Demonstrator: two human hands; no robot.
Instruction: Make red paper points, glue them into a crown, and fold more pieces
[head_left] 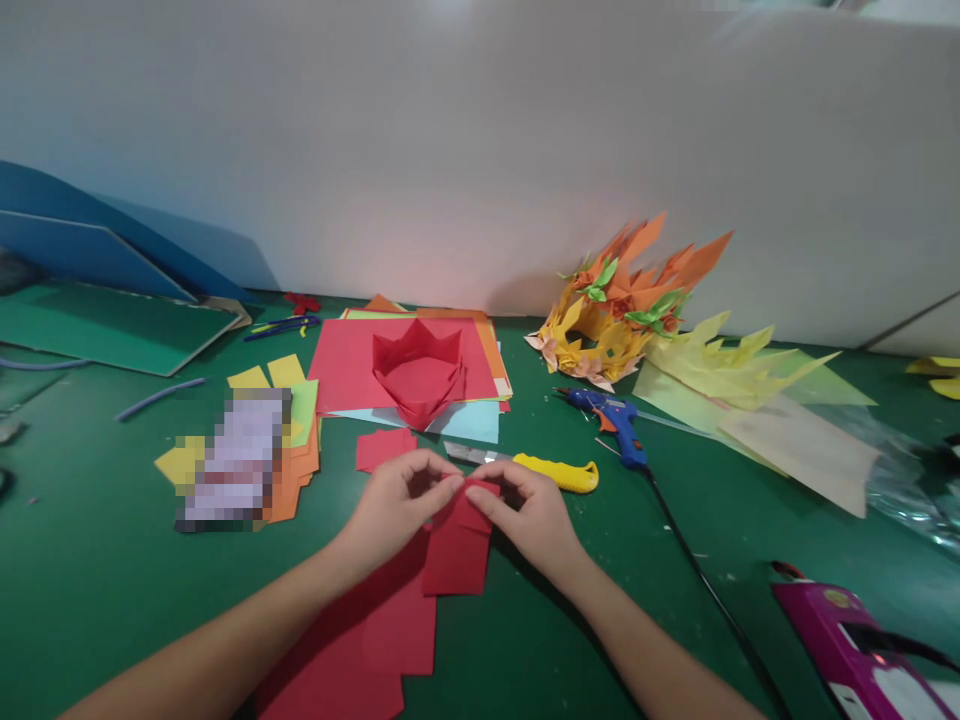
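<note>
My left hand (409, 502) and my right hand (531, 508) pinch a small piece of red paper (472, 510) between thumbs and fingers. Below it lies a red paper rectangle (456, 562), partly over larger red sheets (375, 630) on the table. Just beyond my hands is a yellow utility knife (559, 472) with its blade out, pointing left. A small red paper piece (382, 448) lies beyond my left hand. Farther back, a red paper crown (418, 375) sits on a stack of coloured sheets (341, 360).
A blue glue gun (619, 425) lies right, its black cord running to a purple power strip (847, 640). Behind it stand an orange-and-yellow paper crown (600, 330) and a pale yellow one (735, 365). At left, a blurred-out flat object (238, 455) rests on coloured paper squares (296, 480).
</note>
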